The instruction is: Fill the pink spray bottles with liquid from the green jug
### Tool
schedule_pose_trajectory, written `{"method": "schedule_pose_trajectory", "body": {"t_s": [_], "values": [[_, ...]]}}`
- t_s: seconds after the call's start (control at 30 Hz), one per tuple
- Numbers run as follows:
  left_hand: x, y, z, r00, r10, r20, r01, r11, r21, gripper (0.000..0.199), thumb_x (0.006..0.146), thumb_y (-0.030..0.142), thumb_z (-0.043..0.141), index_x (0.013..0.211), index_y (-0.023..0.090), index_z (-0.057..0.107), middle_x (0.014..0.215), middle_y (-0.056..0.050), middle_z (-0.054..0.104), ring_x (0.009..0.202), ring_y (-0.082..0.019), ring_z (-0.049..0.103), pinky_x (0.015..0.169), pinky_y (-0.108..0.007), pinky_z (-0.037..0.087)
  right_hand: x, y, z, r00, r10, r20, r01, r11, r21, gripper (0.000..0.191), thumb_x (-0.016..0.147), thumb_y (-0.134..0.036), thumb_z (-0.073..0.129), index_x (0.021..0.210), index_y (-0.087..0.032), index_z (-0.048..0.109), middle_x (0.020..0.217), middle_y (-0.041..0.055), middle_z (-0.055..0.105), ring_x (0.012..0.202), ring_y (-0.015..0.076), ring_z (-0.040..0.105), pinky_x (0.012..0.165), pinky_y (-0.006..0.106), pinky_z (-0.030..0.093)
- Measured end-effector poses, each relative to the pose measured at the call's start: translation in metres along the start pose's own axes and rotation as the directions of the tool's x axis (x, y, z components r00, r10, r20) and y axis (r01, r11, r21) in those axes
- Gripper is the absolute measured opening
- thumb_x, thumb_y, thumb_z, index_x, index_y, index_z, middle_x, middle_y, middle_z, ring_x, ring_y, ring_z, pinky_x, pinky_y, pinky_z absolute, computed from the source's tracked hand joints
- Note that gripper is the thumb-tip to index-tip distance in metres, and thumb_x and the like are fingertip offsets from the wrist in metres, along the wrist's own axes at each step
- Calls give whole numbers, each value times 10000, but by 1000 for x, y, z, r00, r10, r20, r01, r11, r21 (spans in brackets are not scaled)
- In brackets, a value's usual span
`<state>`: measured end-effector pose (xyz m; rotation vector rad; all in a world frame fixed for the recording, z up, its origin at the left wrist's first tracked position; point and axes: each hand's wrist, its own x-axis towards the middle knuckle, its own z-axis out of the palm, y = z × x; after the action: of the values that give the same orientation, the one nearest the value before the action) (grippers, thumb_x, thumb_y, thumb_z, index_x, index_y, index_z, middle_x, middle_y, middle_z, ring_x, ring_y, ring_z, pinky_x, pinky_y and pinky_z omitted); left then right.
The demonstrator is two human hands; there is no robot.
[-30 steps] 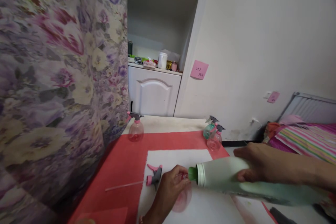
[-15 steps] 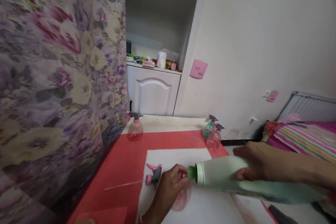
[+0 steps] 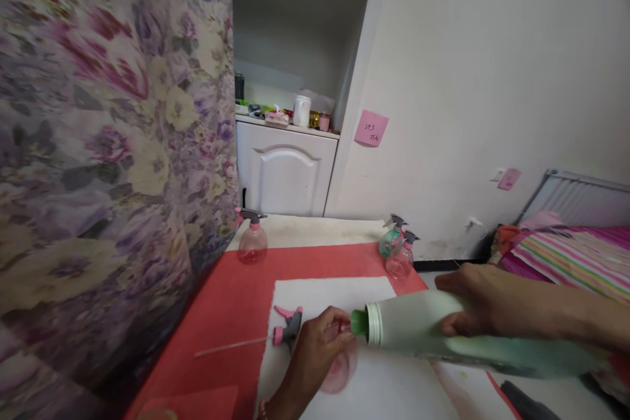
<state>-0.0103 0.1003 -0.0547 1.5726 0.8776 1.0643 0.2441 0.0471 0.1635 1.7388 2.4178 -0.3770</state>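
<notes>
My left hand (image 3: 325,344) grips the neck of a clear pink spray bottle body (image 3: 341,371) standing on a white sheet. In my right hand (image 3: 470,305) is a large pale green bottle (image 3: 413,325), tipped nearly level with its threaded mouth facing left. A green spout (image 3: 359,322) pokes out of that mouth and meets the pink bottle's opening beside my left fingers. Whether liquid is flowing I cannot tell. Left of my left hand lies a grey and pink spray head (image 3: 289,328), its thin clear tube (image 3: 233,348) pointing left.
On the red-covered table (image 3: 295,262), a pink spray bottle (image 3: 252,243) stands at the back left. A teal spray bottle (image 3: 390,241) and another pink spray bottle (image 3: 400,261) stand at the back right. A floral curtain (image 3: 113,144) hangs left; a bed (image 3: 571,262) is on the right.
The view has shifted very slightly. Both hands keep their holds, and the green bottle stays tipped at the pink bottle's mouth.
</notes>
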Motion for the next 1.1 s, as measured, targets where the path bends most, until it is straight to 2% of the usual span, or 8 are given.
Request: {"method": "schedule_pose_trajectory", "body": {"t_s": [0.27, 0.53, 0.73, 0.9, 1.1], "values": [[1, 9, -1, 1000, -17, -15, 17, 999, 39, 119, 743, 197, 629, 851, 181, 677, 820, -20, 698, 836, -199, 638, 762, -267, 454, 1, -3, -1, 1000, 22, 12, -22, 1000, -3, 289, 808, -477, 628, 813, -188, 619, 733, 33, 666, 622, 169, 609, 504, 246, 341], [3, 2, 0, 1000, -12, -20, 13, 1000, 24, 133, 718, 170, 622, 841, 173, 674, 814, -24, 686, 834, -202, 634, 764, -271, 454, 2, 0, 0, 1000, 13, 19, -14, 999, 47, 257, 792, -439, 652, 868, -193, 647, 771, 35, 693, 656, 183, 626, 535, 257, 370], [1, 8, 0, 999, -39, -20, 39, 999, 7, 114, 722, 186, 622, 827, 171, 664, 785, -19, 680, 799, -195, 633, 725, -265, 450, 0, -2, -2, 999, 31, 12, -31, 1000, 3, 289, 804, -482, 630, 812, -192, 625, 757, 36, 673, 645, 176, 616, 518, 250, 349], [2, 3, 1, 1000, -21, -5, 21, 1000, -14, 136, 743, 199, 630, 871, 177, 669, 856, -34, 702, 861, -205, 645, 788, -282, 462, 2, 4, 1, 1000, 8, -2, -9, 1000, -25, 281, 809, -489, 623, 816, -208, 611, 739, 19, 672, 631, 167, 608, 519, 251, 338], [1, 0, 0, 1000, -15, -13, 15, 1000, 11, 140, 749, 210, 637, 882, 191, 676, 860, -22, 695, 871, -200, 642, 806, -282, 471, 2, -1, -2, 1000, 10, 10, -10, 1000, 12, 297, 799, -492, 634, 800, -196, 614, 740, 33, 676, 628, 172, 615, 508, 247, 347]]}}
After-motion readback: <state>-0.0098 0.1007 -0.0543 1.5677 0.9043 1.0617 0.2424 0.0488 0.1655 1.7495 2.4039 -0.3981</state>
